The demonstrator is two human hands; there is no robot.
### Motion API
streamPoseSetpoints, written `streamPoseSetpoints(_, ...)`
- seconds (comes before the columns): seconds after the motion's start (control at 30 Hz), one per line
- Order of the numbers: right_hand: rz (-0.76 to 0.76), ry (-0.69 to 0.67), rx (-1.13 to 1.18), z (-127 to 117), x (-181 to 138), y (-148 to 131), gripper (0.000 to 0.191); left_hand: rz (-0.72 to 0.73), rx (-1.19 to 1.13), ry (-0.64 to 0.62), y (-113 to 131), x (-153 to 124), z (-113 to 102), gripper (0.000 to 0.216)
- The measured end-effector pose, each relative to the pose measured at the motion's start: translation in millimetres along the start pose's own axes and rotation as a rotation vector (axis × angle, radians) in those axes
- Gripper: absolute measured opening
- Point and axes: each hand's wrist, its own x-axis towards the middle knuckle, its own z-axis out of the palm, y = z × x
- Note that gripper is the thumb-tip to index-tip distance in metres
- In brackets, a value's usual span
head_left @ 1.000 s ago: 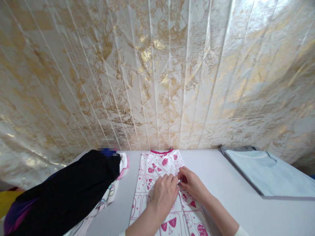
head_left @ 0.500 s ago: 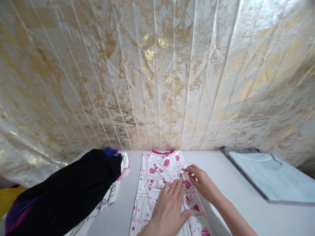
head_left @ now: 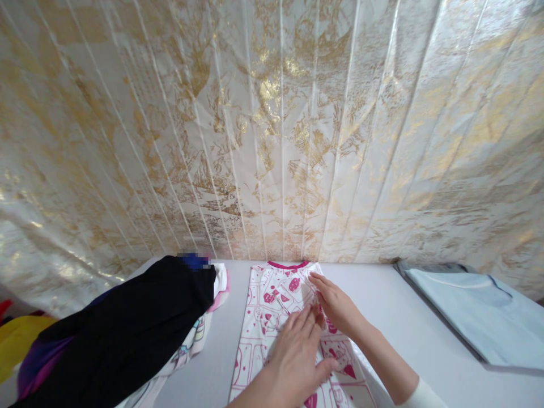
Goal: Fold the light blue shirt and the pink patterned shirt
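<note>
A white garment [head_left: 259, 334] with a pink print and a dark pink neckband lies on the table, its neck end toward the wall and its sides folded inward. My left hand [head_left: 297, 345] rests flat on the middle of it, fingers stretched out and thumb apart. Just beyond and to the right, my right hand [head_left: 338, 303] lies on the garment's right edge near the shoulder, fingers extended. The fingertips of the two hands are close together. The garment's lower end runs out of view at the bottom.
To the left, a heap of clothes [head_left: 140, 323] has a black piece on top, with a yellow cloth [head_left: 28, 340] beside it. Folded light blue clothing [head_left: 480, 311] lies on a grey piece at the right. Behind the white table [head_left: 378, 294] hangs a gold-patterned sheet [head_left: 272, 141].
My right hand has gone from pinching the garment's right edge to lying on it with fingers extended. My left hand stays flat on the cloth. The view has shifted slightly left.
</note>
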Motion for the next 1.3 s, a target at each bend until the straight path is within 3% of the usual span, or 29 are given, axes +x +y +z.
streamPoseSetpoints(0.13,0.081,-0.003,-0.059,20.1,24.2,5.6,0.046,-0.018,-0.019,-0.048,-1.5,3.0,5.8,0.074)
streamPoseSetpoints(0.27,0.187,0.015,-0.126,37.6,24.2,14.8,0.051,-0.016,-0.009,-0.074,1.2,1.6,8.5,0.075)
streamPoseSetpoints(0.5,0.234,0.025,-0.21,33.3,8.8,17.8,0.052,-0.001,-0.089,-0.016,6.2,-1.7,12.1,0.075)
streamPoseSetpoints(0.6,0.193,0.04,-0.202,27.7,3.4,10.7,0.053,-0.05,-0.012,0.067,-11.2,2.7,-3.0,0.065)
streamPoseSetpoints(0.77,0.131,0.002,-0.165,28.6,-1.2,-15.4,0.056,-0.259,0.305,0.147,-69.2,16.7,-34.8,0.051)
streamPoseSetpoints(0.9,0.18,-0.086,-0.202,31.9,-0.5,-28.2,0.064,-0.303,0.356,0.161,-102.4,20.9,-33.3,0.055)
streamPoseSetpoints(1.1,0.239,-0.098,-0.264,30.6,-1.1,-31.8,0.067,-0.392,0.404,0.206,-107.9,20.2,-19.4,0.062)
streamPoseSetpoints(1.3,0.237,-0.029,-0.249,35.1,-1.5,-30.4,0.067,-0.402,0.413,0.199,-106.7,21.1,-25.8,0.06)
